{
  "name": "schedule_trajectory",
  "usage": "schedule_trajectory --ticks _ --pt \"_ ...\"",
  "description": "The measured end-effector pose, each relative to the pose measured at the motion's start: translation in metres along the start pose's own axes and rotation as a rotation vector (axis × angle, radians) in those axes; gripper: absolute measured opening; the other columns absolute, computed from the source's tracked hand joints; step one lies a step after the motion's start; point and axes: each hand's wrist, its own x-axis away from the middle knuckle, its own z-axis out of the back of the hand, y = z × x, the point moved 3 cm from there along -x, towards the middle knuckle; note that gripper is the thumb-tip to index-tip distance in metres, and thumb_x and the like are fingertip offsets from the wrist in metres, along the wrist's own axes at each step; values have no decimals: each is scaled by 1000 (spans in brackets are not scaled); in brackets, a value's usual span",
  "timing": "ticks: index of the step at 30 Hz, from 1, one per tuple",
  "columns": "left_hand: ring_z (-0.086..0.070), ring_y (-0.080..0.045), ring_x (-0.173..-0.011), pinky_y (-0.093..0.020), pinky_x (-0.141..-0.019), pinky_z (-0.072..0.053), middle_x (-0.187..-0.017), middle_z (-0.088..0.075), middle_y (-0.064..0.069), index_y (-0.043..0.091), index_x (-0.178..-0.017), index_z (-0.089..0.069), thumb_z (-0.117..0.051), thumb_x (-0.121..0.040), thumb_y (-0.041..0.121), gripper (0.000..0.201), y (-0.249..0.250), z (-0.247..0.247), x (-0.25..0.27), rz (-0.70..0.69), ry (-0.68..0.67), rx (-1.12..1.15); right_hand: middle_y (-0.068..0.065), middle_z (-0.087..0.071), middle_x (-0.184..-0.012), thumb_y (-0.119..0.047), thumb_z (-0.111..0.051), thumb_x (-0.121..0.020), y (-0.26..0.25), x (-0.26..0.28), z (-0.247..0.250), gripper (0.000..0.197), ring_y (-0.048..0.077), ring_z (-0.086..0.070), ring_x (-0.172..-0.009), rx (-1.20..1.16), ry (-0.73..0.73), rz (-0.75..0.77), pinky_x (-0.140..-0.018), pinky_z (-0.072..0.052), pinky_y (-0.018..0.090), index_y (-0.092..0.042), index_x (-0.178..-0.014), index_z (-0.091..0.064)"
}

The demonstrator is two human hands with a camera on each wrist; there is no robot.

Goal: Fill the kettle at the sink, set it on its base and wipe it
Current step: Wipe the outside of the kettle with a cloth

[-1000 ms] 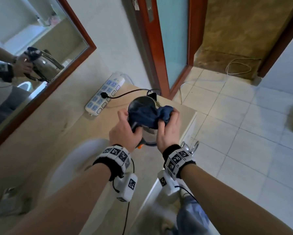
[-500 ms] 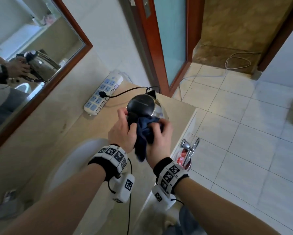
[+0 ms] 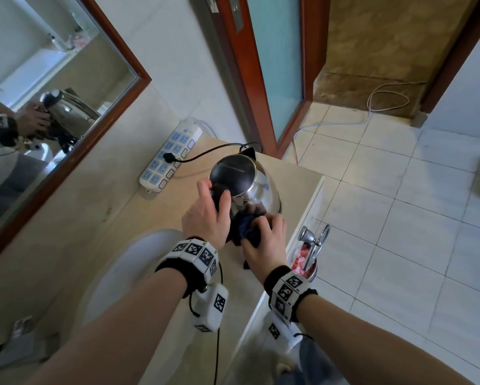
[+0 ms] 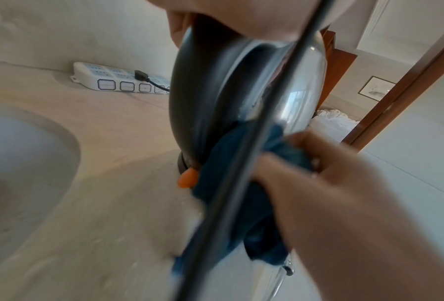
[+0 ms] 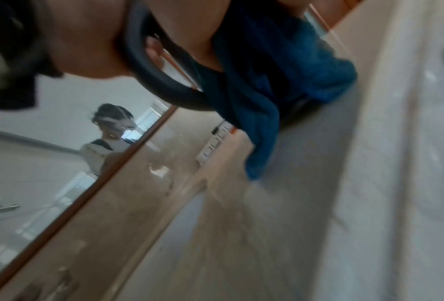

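Observation:
A steel kettle (image 3: 262, 191) with a black lid stands on its base at the counter's far right end. My left hand (image 3: 208, 215) grips the kettle's black handle (image 4: 189, 97) near the top. My right hand (image 3: 264, 240) holds a dark blue cloth (image 3: 245, 229) bunched against the lower steel side, just right of the handle. In the left wrist view the blue cloth (image 4: 241, 193) hangs down past the orange switch (image 4: 188, 178). In the right wrist view the cloth (image 5: 272, 87) dangles beside the handle loop (image 5: 148, 67). The base is mostly hidden.
A white power strip (image 3: 170, 157) lies against the wall, with the kettle's black cord plugged in. The white sink basin (image 3: 116, 273) sits left of my arms. A mirror (image 3: 39, 87) covers the left wall. A metal pedal bin (image 3: 308, 259) stands below the counter edge (image 3: 315, 195).
My right hand has drawn the cloth down from the lid to the kettle's lower side. The black lid now shows bare. My left hand has stayed on the handle.

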Motion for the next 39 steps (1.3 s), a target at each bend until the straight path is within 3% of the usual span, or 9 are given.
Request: schedule_trajectory --ticks 4,8,15,21,26,29,33,37,39 --pt "-67 -34 -74 -46 -66 -53 -85 -70 -10 16 -112 -37 -28 -92 50 40 -1 -1 -1 -25 8 -5 13 -48 -103 -24 -54 -73 -42 -31 23 27 29 -45 -96 -112 155 80 -85 -42 36 -4 -90 -51" --pt "-67 -33 -72 -44 -65 -53 -83 -69 -9 16 -110 -36 -32 -95 44 32 -1 0 0 -34 0 -3 11 -47 -99 -25 -49 -73 -44 -52 31 25 26 -41 -92 -104 160 133 -82 -37 33 -5 -89 -48" --pt "-68 -30 -66 -46 -62 -57 -77 -69 -7 21 -105 -30 -27 -92 52 34 -4 0 -2 -24 -18 13 11 -46 -96 -26 -39 -78 29 -46 27 18 31 -46 -92 -136 21 -300 -88 -43 53 -12 -90 -38" --pt "-67 -29 -63 -45 -59 -56 -73 -66 -4 19 -104 -31 -25 -93 52 35 -5 0 -2 -54 -26 -41 10 -48 -89 -24 -42 -76 -8 -84 42 12 32 -48 -91 -275 51 -267 -82 -43 46 -15 -83 -39" --pt "-67 -31 -64 -45 -61 -56 -75 -68 -5 21 -105 -29 -18 -90 59 43 -11 0 -6 -74 -58 -66 3 -49 -80 -24 -42 -77 -40 -130 51 5 23 -46 -84 -334 -99 -174 -76 -37 38 -24 -73 -44" --pt "-67 -31 -65 -41 -62 -55 -76 -68 -5 21 -106 -30 -18 -90 58 42 -14 2 -8 -99 -61 -96 3 -50 -78 -25 -39 -79 -16 -128 46 9 21 -48 -80 -351 -88 -263 -77 -40 40 -26 -71 -43" --pt "-67 -29 -68 -40 -64 -54 -79 -67 -1 23 -108 -33 -20 -91 57 40 -10 6 -7 -74 -49 -123 15 -61 -95 -25 -38 -92 32 -110 40 20 30 -60 -97 -281 -169 -506 -90 -46 43 -13 -95 -54" --pt "-64 -25 -72 -37 -66 -50 -85 -64 3 22 -110 -38 -25 -95 50 34 -6 9 -9 -51 -31 -148 14 -64 -94 -20 -43 -93 34 -114 45 15 32 -61 -94 -236 -206 -557 -84 -49 38 -14 -96 -56" --pt "-63 -26 -73 -36 -67 -48 -85 -62 2 22 -106 -39 -26 -98 46 28 -3 9 -9 9 -19 -124 7 -62 -86 -17 -48 -90 16 -126 51 10 25 -60 -83 -263 -167 -487 -73 -46 29 -16 -95 -57"
